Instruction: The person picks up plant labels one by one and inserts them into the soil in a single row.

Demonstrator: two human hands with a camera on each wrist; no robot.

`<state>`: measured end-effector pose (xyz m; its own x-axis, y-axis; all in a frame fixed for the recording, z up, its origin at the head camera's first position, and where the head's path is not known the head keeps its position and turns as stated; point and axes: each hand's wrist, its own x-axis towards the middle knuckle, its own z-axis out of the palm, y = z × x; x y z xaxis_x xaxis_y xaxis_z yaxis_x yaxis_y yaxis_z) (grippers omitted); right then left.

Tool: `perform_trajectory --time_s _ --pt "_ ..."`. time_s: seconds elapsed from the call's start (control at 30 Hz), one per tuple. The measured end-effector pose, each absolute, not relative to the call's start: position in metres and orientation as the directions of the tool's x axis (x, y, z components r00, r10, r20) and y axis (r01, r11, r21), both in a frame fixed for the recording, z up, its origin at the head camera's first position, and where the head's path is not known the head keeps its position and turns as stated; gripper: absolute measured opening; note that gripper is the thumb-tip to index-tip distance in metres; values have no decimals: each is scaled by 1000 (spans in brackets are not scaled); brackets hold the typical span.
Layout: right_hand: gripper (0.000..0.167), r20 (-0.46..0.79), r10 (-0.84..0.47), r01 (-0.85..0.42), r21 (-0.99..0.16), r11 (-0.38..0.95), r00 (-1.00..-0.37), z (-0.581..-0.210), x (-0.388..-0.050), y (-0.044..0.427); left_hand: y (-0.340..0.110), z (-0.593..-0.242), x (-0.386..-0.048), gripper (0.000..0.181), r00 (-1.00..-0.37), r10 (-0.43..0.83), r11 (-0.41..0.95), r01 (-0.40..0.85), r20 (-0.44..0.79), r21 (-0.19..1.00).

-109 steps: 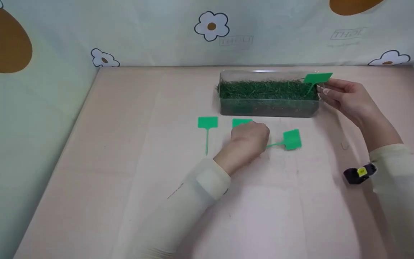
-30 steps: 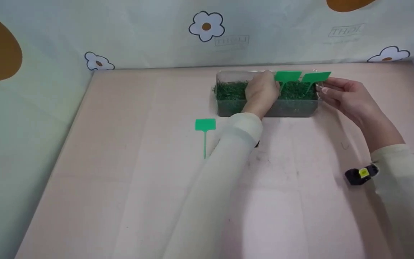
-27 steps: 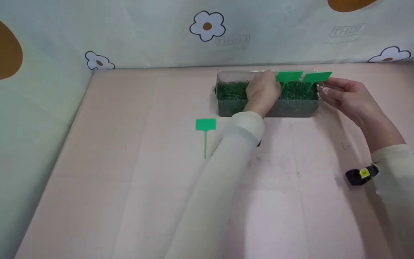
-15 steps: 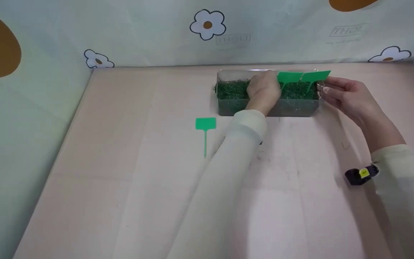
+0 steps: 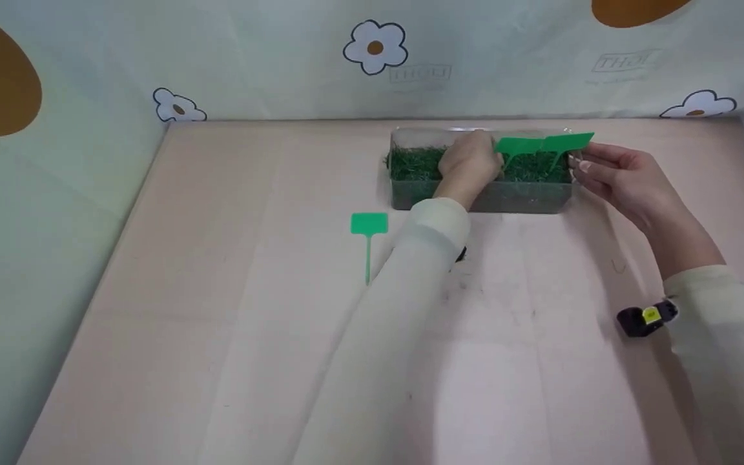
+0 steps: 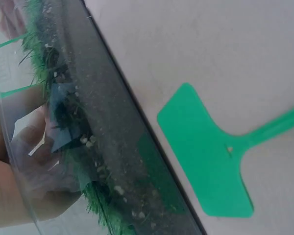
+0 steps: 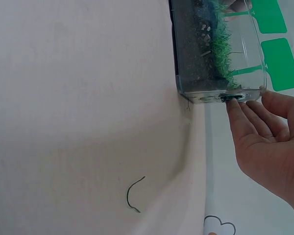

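A clear plastic planter box [image 5: 524,199] with short artificial grass over dark soil stands toward the back right. Two green plant labels stand in the grass: one at the right end [image 5: 569,141] and one to its left [image 5: 518,145]. My left hand [image 5: 471,161] is down in the grass, its fingers pinching the left label's stem; the fingertips are partly hidden. With straight fingers my right hand [image 5: 627,177] touches the box's right end, the thumb at the rim. On the table before the box lie another label [image 5: 369,223] and a label [image 6: 206,156] hidden under my sleeve in the head view.
My left forearm [image 5: 404,310] stretches across the middle of the pinkish table [image 5: 185,290]. A short dark thread [image 7: 129,195] lies on the surface near the right hand. Behind the box rises a patterned cloth wall [image 5: 268,64].
My left hand has moved from the labels on the table up into the box, bringing the rightmost one into the grass. In the last second it holds nearly still; my right hand stays put.
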<state>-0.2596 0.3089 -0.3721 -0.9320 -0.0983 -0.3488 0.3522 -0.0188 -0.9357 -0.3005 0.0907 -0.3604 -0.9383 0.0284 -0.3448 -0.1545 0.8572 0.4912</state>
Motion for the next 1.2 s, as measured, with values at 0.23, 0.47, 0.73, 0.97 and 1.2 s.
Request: perform_trajectory --time_s 0.23,0.47,0.73,0.97,1.2 --pt "70 -314 -135 321 -947 -29 -940 -374 -260 309 88 -357 -299 10 -932 65 835 -145 -357 531" --pt "71 -321 -128 332 -940 -77 -938 -374 -260 309 85 -357 -298 9 -954 84 778 -119 -289 617" --pt "70 -322 -115 332 -941 -72 -940 -375 -258 310 87 -361 -295 14 -976 83 747 -71 -199 660" --pt "73 -318 -124 329 -941 -82 -940 -375 -259 309 91 -366 -294 5 -983 64 807 -49 -170 589" --pt "72 -312 -127 324 -942 -86 -942 -377 -261 308 90 -368 -296 4 -983 60 825 -49 -174 563"
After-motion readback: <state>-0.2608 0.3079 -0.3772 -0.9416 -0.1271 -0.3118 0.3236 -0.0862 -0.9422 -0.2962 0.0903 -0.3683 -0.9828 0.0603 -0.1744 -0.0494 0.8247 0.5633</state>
